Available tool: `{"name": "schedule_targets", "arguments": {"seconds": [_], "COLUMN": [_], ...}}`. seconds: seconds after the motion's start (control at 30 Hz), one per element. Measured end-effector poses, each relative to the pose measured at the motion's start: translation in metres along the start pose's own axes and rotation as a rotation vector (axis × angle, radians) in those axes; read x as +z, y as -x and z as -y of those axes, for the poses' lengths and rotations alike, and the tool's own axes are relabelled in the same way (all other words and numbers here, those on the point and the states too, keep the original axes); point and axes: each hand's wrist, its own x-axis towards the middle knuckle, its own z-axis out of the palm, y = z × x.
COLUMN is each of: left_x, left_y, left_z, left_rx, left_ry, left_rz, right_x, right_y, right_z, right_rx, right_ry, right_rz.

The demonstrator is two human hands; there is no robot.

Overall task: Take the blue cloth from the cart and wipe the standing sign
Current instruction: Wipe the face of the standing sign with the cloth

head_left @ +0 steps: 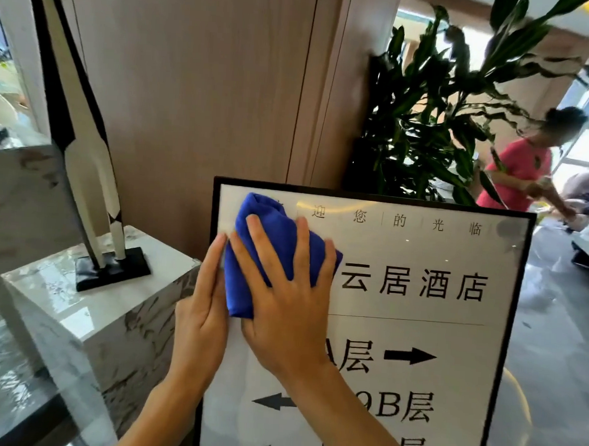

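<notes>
**Cloth pressed to the sign's upper left**

The right hand (282, 290) lies flat on the blue cloth (261, 251), fingers straight and spread, pressing the folded cloth against the face of the sign (419, 297). Its grip is released: the fingers do not curl round the cloth, they only push on it. The cloth sits in the upper left part of the sign's white panel, just under the top row of small characters and left of the large black characters; its top end reaches near the top frame, and its lower end shows between the two hands.

The left hand (203, 306) rests along the sign's left edge, fingers straight and together, pointing up, just beside the cloth's left side. Its grip is also released; whether the thumb hooks behind the frame cannot be told.

The sign has a thin black frame and a glossy white face with black characters and arrows, one pointing right and two pointing left lower down.

To the left stands a marble plinth (87, 314) carrying a black-and-white sculpture (84, 164) on a dark base. Behind the sign rise a wood-panelled wall (198, 81) and a leafy plant (445, 111). At far right a person (521, 170) in a pink top stands by the plant.
</notes>
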Motion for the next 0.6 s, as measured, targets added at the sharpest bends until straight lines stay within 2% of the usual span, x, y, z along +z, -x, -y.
{"name": "schedule_targets", "arguments": {"seconds": [0.23,0.47,0.6], "left_x": [0.003,0.005,0.004], "left_y": [-0.002,-0.004,-0.004], "left_z": [0.000,0.004,0.003], "left_rx": [-0.056,-0.083,-0.086], "left_ry": [0.040,0.013,0.037], "left_rz": [-0.031,-0.020,-0.008], "right_x": [-0.011,-0.032,-0.041], "right_y": [0.013,0.031,0.046], "right_z": [-0.055,-0.137,-0.187], "right_rx": [-0.054,0.080,0.249], "right_ry": [0.106,0.133,0.100], "right_rz": [0.000,-0.034,-0.099]}}
